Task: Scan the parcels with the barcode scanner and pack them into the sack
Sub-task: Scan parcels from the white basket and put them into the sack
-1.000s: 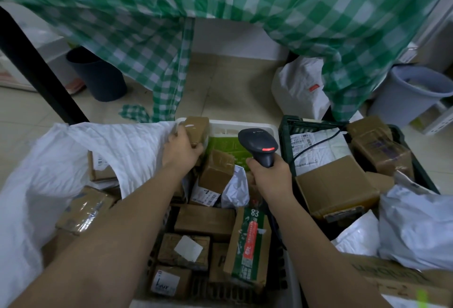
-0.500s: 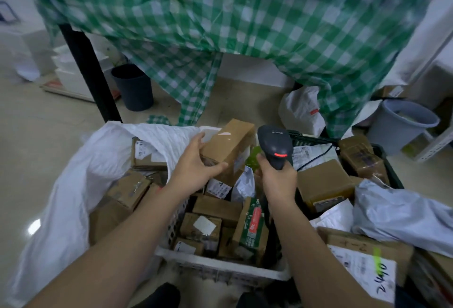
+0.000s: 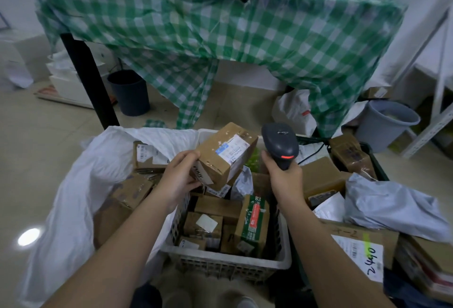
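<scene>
Way out past the left hand's outer side there's the sack (image 3: 73, 200), a big floppy white woven-plastic thing, crumpled and gaping open, with a few brown cardboard boxes (image 3: 132, 192) already sitting inside it, tape shiny on top. The left hand (image 3: 180, 180) has its fingers and thumb curled around the near corner of a small cardboard box (image 3: 225, 158), holding it up tilted above the crate. That parcel is blocky, a bit dented and scuffed, with a white printed label (image 3: 232, 151) on the upper face, angled toward the scanner.

Right below both hands is a white plastic crate (image 3: 220, 262) with slotted lattice walls, stuffed with more little brown cartons plus one green and red printed carton (image 3: 253, 222) standing on end.

Just to the right of the parcel, the right hand (image 3: 284, 180) is wrapped tight around the handle of the scanner (image 3: 279, 147), dark grey, smooth, rounded head, with a red strip lit on the back. Its head sits level with the parcel, close beside it but not touching.

Further out past the right hand there's a dark crate (image 3: 377, 168) with bigger cardboard boxes and wrinkly grey plastic mailer bags (image 3: 392, 207) piled over it. Beyond everything hangs a green and white checked cloth (image 3: 220, 33) draped over a table, and a grey bin (image 3: 388, 124) stands at the far right.
</scene>
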`<state>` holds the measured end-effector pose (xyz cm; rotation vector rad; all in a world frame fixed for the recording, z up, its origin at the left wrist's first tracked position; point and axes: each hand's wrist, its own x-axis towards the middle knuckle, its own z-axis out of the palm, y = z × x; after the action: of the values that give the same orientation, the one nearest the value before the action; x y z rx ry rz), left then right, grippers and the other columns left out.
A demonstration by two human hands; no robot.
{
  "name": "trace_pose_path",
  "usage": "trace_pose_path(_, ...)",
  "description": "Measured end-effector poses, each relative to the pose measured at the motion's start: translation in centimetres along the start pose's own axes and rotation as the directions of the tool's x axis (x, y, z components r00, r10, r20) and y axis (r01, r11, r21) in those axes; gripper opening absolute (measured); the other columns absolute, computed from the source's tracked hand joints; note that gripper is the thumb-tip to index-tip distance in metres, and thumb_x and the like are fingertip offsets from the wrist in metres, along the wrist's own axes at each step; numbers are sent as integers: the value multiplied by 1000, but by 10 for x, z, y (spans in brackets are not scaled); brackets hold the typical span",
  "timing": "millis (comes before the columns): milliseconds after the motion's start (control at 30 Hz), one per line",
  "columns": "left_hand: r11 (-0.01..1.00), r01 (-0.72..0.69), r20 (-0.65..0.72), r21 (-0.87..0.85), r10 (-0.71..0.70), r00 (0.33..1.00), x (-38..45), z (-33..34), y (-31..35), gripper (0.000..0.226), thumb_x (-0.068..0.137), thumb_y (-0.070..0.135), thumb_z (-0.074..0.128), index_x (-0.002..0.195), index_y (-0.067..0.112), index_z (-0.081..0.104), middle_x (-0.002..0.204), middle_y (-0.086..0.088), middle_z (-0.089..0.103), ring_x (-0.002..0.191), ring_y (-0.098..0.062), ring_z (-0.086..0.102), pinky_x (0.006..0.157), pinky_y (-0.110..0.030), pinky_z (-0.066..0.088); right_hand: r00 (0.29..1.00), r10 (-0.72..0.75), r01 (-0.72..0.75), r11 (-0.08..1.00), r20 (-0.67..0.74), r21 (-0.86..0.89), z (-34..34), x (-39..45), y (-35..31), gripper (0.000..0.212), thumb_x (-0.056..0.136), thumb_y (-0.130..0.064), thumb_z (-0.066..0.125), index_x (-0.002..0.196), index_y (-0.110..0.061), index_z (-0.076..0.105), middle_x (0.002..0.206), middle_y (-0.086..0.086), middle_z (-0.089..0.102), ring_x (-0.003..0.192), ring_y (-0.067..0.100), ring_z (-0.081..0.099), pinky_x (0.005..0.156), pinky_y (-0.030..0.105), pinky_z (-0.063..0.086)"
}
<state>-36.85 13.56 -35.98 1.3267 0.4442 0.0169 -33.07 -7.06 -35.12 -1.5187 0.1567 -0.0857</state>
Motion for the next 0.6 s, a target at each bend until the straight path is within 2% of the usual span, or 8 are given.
trace_pose_path(67,1000,-5,14,6,5,1000,5,-2,-1,23,98,32,49,114,20,62,106,-3,64,103,-27,64,77,-30,53,1000,20,-20,997,-10,68,5,6,1,35,86,-22,72,119,-13,63,108,-1,69,100,11,62,88,28,45)
trace_pose_path(133,1000,-6,29,10,6,1000,7,-4,0,27,99,31,48,117,19,63,105,-3,67,100,-25,65,74,-28,52,1000,29,-29,997,-3,77,9,12,3,39,85,-22,74,121,-13,63,109,-1,69,103,12,63,90,29,46)
trace_pose_path(233,1000,-27,12,9,27,1000,11,-5,-1,25,99,31,50,116,17,62,109,-6,68,100,-24,65,73,-29,53,999,48,-48,997,-1,63,15,17,7,31,82,-20,76,110,-16,64,99,-4,70,98,12,64,84,28,46)
trace_pose_path(300,998,-46,-65,-41,43,997,13,-3,1,22,96,31,56,112,16,56,108,-6,66,96,-21,67,70,-28,55,999,46,-44,997,-27,71,18,18,12,25,81,-20,77,102,-22,64,95,-8,69,93,10,64,81,27,47)
trace_pose_path(400,993,-94,-122,-64,86,989,13,3,3,21,96,33,55,108,16,53,104,-3,67,90,-15,67,69,-23,55,999,16,-11,996,-52,85,24,17,14,19,83,-18,76,89,-29,62,87,-11,68,81,2,64,69,15,47)
trace_pose_path(467,991,-102,-126,-85,91,988,13,7,1,26,97,36,51,112,15,55,108,-4,68,91,-13,67,71,-22,52,998,-27,31,997,-60,76,26,15,14,19,84,-17,74,89,-29,61,86,-13,66,77,-6,60,66,10,45)
trace_pose_path(533,991,-100,-103,-91,91,991,9,10,-1,36,98,37,47,124,14,56,116,-4,68,98,-11,67,76,-22,52,996,-47,51,997,-80,54,26,14,12,19,84,-18,74,90,-30,61,87,-14,65,81,-5,59,74,18,44)
trace_pose_path(600,995,-75,-39,-60,73,997,7,11,-5,44,99,44,41,138,25,49,126,2,64,110,-10,61,92,-30,50,994,-47,51,998,-101,47,25,13,12,21,84,-18,74,85,-32,59,86,-15,64,83,-1,59,80,24,43)
